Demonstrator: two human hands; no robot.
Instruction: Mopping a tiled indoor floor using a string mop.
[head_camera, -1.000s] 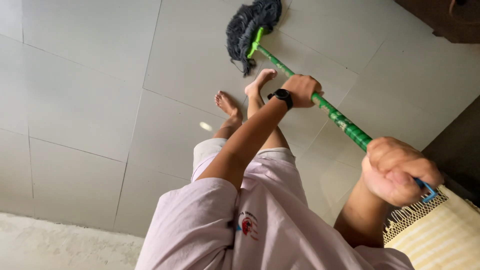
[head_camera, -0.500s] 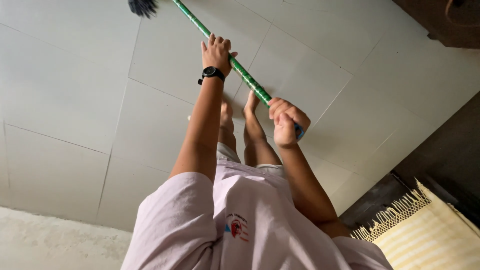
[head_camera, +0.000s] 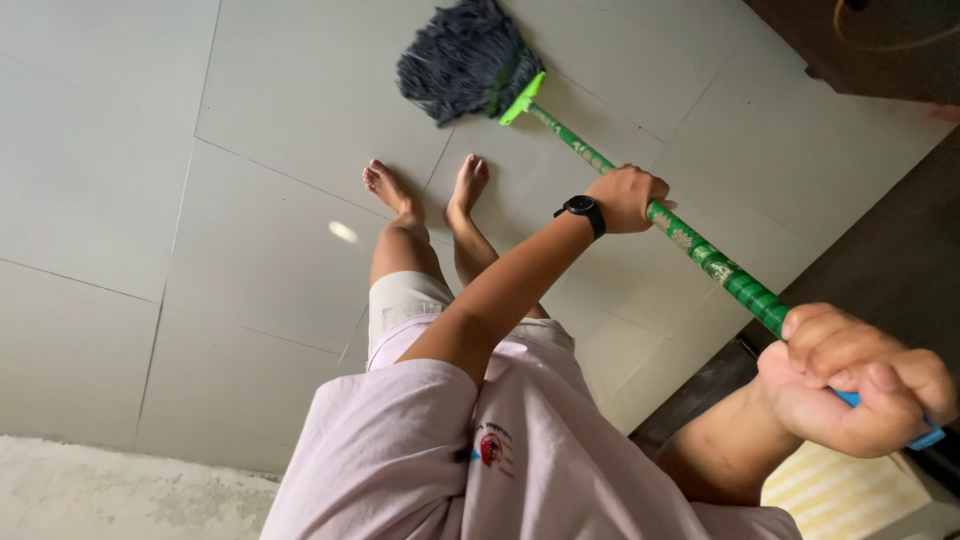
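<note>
I hold a mop with a green handle (head_camera: 700, 255) in both hands. My left hand (head_camera: 628, 197), with a black watch on its wrist, grips the middle of the handle. My right hand (head_camera: 862, 381) is closed around the blue top end at the lower right. The dark grey string mop head (head_camera: 462, 62) lies spread on the pale tiled floor (head_camera: 150, 180), just beyond my bare feet (head_camera: 425, 188).
Dark wooden furniture (head_camera: 870, 50) stands at the top right, and a dark floor strip runs along the right side. A yellow striped mat (head_camera: 850, 495) lies at the lower right. A rough concrete ledge (head_camera: 120, 495) runs along the bottom left.
The mop head has been pulled back from far ahead to just in front of my feet. My right hand has drawn back toward the lower right with the handle end.
</note>
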